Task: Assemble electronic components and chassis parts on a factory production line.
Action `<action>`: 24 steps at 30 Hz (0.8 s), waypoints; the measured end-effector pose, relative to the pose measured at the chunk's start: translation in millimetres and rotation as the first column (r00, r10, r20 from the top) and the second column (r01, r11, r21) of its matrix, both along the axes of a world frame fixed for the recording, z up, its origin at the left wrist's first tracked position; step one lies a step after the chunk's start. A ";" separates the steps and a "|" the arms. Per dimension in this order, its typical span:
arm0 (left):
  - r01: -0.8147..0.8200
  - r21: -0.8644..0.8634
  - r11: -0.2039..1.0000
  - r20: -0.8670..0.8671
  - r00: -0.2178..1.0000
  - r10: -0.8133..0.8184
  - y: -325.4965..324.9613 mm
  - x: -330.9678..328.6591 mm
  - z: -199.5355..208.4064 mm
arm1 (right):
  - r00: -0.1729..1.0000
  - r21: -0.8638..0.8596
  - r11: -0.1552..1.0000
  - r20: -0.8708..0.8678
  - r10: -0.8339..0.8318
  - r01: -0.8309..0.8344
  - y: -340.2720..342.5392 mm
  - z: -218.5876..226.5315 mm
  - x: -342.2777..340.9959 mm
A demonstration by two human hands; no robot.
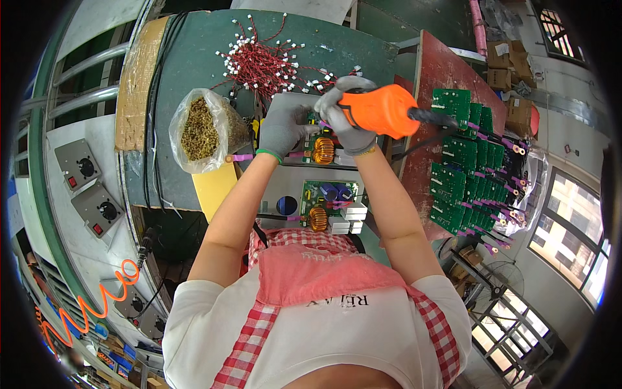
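My right hand [346, 117], in a grey glove, is closed around an orange electric screwdriver [382, 110] with a black cord. The driver's tip is hidden behind the hand. Just left of it, my gloved left hand [283, 128] bends its fingers in over a green circuit board with a copper coil [323, 150]. Its fingertips look closed, but what they hold is hidden. That board sits on a grey metal plate [291, 102]. Nearer my apron lies a second circuit board [313, 193], with a copper coil, blue capacitors and white blocks.
A clear bag of brass-coloured screws [199, 135] stands left, beside a yellow sheet [216, 189]. Red-and-black wires with white connectors [259, 65] are heaped on the green table [188, 61]. Several green boards [453, 159] stand in rows on a red board [440, 65] at right.
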State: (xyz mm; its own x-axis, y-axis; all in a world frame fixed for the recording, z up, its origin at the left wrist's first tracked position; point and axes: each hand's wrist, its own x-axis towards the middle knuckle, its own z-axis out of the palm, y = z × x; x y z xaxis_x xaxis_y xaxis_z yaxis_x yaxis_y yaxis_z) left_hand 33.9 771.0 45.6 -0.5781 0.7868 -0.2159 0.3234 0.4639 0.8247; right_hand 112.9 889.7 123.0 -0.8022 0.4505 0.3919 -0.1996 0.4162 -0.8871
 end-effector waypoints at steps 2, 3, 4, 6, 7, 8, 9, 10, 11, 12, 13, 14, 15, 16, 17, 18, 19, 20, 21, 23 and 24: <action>-0.030 0.081 0.996 -0.042 0.999 0.033 0.2 1.8 -5.0 | 0.972 0.085 0.993 0.215 -0.099 0.082 -1.3 -7.9 -5.6; -0.056 0.161 0.985 -0.078 0.995 0.069 0.7 2.4 -7.3 | 0.981 -0.045 0.997 0.189 -0.048 0.058 0.9 -14.4 -5.7; -0.058 0.165 0.985 -0.085 0.994 0.072 0.4 3.3 -10.6 | 0.982 -0.042 0.998 0.181 -0.046 0.054 1.6 -12.6 -7.4; -0.023 0.101 0.995 -0.100 0.994 0.034 -1.0 4.2 -15.4 | 0.983 -0.270 0.950 0.135 -0.125 0.158 1.9 -4.6 -9.1; 0.065 0.175 0.982 -0.237 0.971 -0.022 -2.2 0.6 -3.8 | 0.991 -0.341 0.931 0.039 -0.125 0.131 -0.9 9.0 -9.0; 0.066 0.182 0.981 -0.245 0.969 -0.020 -1.7 2.8 -3.3 | 0.992 -0.335 0.934 0.031 -0.124 0.127 -0.9 15.1 -9.4; 0.030 0.110 0.994 -0.167 0.986 -0.012 -0.1 6.0 -4.9 | 0.985 -0.446 0.886 -0.049 -0.166 0.127 0.0 19.7 -10.1; -0.001 0.030 1.000 -0.087 0.996 0.004 -0.3 7.6 -2.4 | 0.969 -0.553 0.826 -0.121 -0.213 0.113 -1.3 24.3 -9.7; -0.003 0.003 1.000 0.040 0.999 0.003 0.2 6.4 0.7 | 0.976 -0.509 0.850 -0.079 -0.204 0.136 -1.9 29.5 -7.8; -0.004 0.009 1.000 0.035 0.999 0.003 -0.2 6.6 1.9 | 0.976 -0.505 0.853 -0.085 -0.202 0.133 -5.3 35.9 -3.6; 0.003 -0.005 1.000 0.006 1.000 -0.003 -1.9 6.0 1.6 | 0.953 -0.483 0.862 -0.154 -0.259 0.156 -10.9 43.2 1.2; 0.007 -0.021 1.000 -0.022 1.000 -0.008 -4.0 5.7 0.5 | 0.924 -0.463 0.868 -0.222 -0.311 0.180 -15.8 49.1 7.6; 0.003 -0.018 1.000 -0.024 1.000 -0.003 -6.8 4.1 -3.6 | 0.918 -0.472 0.871 -0.271 -0.289 0.135 -14.2 54.3 17.2; -0.108 0.079 0.991 0.270 0.959 0.083 -11.3 3.0 -8.5 | 0.897 -0.459 0.873 -0.299 -0.326 0.164 -15.3 64.3 26.9; -0.237 0.138 0.962 0.548 0.827 0.126 -14.6 2.4 -8.6 | 0.874 -0.512 0.858 -0.396 -0.281 0.044 -13.9 73.0 37.2; -0.235 0.139 0.962 0.551 0.826 0.122 -18.6 3.2 -8.0 | 0.837 -0.549 0.832 -0.490 -0.244 -0.079 -12.1 80.8 48.5; -0.299 0.199 0.933 0.790 0.613 0.028 -21.8 3.2 0.4 | 0.834 -0.503 0.863 -0.495 -0.245 -0.045 -10.3 88.1 61.7; -0.380 0.229 0.896 0.936 0.339 -0.095 -24.5 4.5 8.8 | 0.831 -0.457 0.889 -0.499 -0.246 -0.012 -9.6 94.9 73.7; -0.383 0.285 0.879 0.948 0.249 -0.199 -26.4 7.4 16.8 | 0.848 -0.389 0.921 -0.477 -0.231 0.032 -9.9 102.1 83.8; -0.402 0.294 0.867 0.955 0.171 -0.245 -29.5 20.3 27.5 | 0.827 -0.407 0.911 -0.490 -0.275 0.062 -15.1 108.4 102.1; -0.423 0.300 0.855 0.953 0.093 -0.288 -29.7 27.2 34.0 | 0.804 -0.427 0.900 -0.502 -0.318 0.090 -15.4 110.2 109.5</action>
State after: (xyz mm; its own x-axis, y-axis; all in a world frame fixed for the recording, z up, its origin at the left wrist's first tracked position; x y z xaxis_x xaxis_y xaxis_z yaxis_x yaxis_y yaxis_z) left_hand 61.1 741.3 79.6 -0.1915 0.9327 -0.3057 -0.9097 -0.0517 0.4121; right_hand 222.4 874.3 233.2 -0.3748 0.7777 0.5047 -0.6442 0.1729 -0.7450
